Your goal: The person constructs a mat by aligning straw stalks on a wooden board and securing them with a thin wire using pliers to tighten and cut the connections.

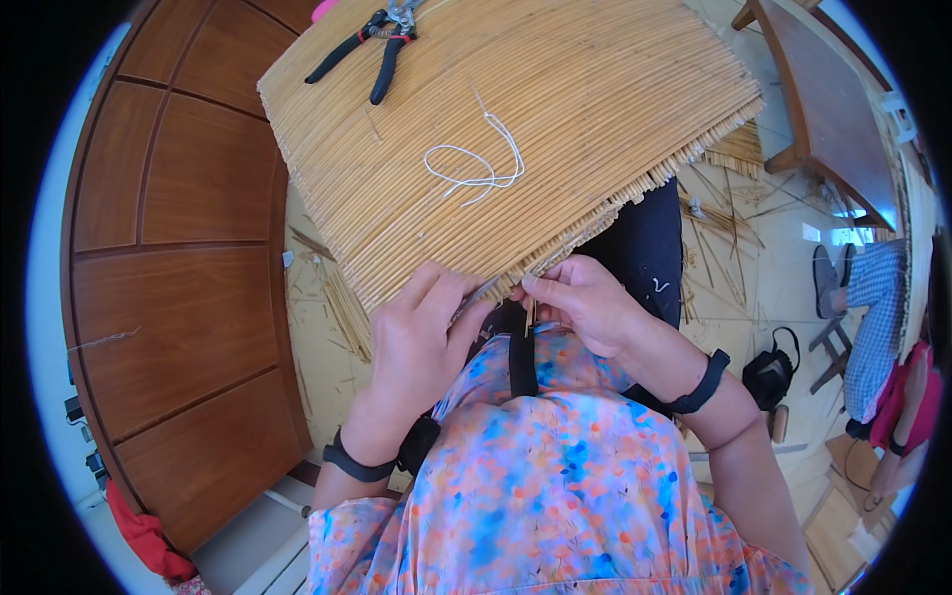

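A panel of tightly packed tan reed stalks (595, 109) lies tilted in front of me, its near edge close to my lap. My left hand (426, 322) grips that near edge, thumb and fingers closed over it. Just to its right, my right hand (592, 302) pinches a few thin reed stalks (531, 315) that stick out below the edge; its curled fingertips are partly hidden. A loop of white string (486, 181) rests on the panel. Farther up lie black-handled pruning shears (387, 45) with red bands.
A brown wooden cabinet (198, 198) stands at the left. Loose reed stalks (719, 253) litter the tiled floor on both sides. At the right are a wooden table (828, 109), a black bag (772, 372) and a seated person in checked trousers (873, 317).
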`<action>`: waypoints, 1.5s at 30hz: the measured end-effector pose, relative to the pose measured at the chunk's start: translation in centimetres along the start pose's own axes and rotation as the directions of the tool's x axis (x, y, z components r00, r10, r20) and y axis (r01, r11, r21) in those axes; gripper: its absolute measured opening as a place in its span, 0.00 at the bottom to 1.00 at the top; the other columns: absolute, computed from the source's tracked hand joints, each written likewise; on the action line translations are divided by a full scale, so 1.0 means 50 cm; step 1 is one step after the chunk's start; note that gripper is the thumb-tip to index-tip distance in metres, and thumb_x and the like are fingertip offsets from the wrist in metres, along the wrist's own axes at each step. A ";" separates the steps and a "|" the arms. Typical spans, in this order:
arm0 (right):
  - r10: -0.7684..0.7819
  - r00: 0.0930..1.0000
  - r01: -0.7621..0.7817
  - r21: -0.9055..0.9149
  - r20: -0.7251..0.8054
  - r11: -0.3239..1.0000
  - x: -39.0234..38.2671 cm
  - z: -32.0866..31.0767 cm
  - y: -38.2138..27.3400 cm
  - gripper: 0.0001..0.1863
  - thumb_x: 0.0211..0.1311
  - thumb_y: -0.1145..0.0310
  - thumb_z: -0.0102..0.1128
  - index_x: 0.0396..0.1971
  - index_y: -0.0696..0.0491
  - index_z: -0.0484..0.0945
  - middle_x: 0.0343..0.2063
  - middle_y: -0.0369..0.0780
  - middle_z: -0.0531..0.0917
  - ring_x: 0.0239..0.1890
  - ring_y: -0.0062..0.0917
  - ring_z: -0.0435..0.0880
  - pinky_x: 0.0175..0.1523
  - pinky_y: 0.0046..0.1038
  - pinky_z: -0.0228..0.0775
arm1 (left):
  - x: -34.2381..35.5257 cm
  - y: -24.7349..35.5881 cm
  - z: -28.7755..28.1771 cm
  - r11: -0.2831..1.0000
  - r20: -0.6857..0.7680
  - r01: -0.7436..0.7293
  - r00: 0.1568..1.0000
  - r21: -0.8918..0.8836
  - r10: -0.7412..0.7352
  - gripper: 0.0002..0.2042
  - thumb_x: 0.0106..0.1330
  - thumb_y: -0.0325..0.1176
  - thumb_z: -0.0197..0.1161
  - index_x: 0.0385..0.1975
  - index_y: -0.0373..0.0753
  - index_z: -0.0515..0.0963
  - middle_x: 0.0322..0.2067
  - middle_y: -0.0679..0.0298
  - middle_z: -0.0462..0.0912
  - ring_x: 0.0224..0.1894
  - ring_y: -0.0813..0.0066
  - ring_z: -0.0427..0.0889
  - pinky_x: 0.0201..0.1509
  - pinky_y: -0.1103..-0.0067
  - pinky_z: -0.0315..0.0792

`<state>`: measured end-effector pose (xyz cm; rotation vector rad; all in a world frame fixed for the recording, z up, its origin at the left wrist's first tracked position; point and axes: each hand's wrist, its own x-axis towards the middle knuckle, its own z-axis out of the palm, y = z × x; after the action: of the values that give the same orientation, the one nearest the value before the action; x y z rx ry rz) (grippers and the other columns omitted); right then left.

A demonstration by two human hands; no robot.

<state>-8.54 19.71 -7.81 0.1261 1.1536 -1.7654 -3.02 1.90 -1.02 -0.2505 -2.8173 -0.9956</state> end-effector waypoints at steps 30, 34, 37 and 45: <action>-0.075 0.992 0.087 0.112 -0.102 0.990 0.011 0.028 -0.005 0.10 0.58 0.69 0.60 0.40 0.55 0.76 0.31 0.31 0.79 0.29 0.12 0.74 0.33 0.16 0.66 | -0.009 -0.009 0.010 0.989 -0.091 0.121 0.989 0.083 -0.113 0.04 0.57 0.27 0.61 0.31 0.36 0.75 0.28 0.58 0.74 0.24 0.57 0.77 0.25 0.69 0.70; -0.058 0.994 0.064 0.061 -0.094 0.996 0.015 0.018 0.002 0.11 0.62 0.68 0.56 0.41 0.57 0.74 0.31 0.34 0.79 0.30 0.15 0.76 0.33 0.19 0.72 | -0.006 0.002 0.008 0.985 -0.101 0.168 0.981 0.038 -0.163 0.03 0.57 0.22 0.59 0.30 0.32 0.75 0.27 0.56 0.73 0.26 0.59 0.75 0.28 0.73 0.69; -0.039 0.996 0.043 0.050 -0.080 0.998 0.011 0.015 0.001 0.10 0.62 0.68 0.55 0.41 0.57 0.74 0.30 0.34 0.78 0.28 0.16 0.75 0.32 0.19 0.71 | -0.007 -0.003 0.008 0.986 -0.110 0.164 0.981 0.021 -0.161 0.03 0.57 0.23 0.59 0.30 0.32 0.75 0.27 0.55 0.73 0.26 0.59 0.75 0.29 0.72 0.69; -0.126 0.982 0.136 0.065 -0.143 0.988 0.005 0.006 0.022 0.08 0.58 0.69 0.57 0.32 0.59 0.78 0.22 0.33 0.78 0.22 0.14 0.74 0.26 0.16 0.66 | -0.006 -0.013 0.010 0.990 -0.109 0.143 0.984 0.011 -0.141 0.04 0.58 0.24 0.59 0.30 0.31 0.74 0.26 0.55 0.73 0.25 0.57 0.75 0.26 0.71 0.67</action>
<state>-7.72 19.26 -8.49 0.2252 1.2185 -1.9428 -2.90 1.67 -1.88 0.0067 -2.7762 -0.9787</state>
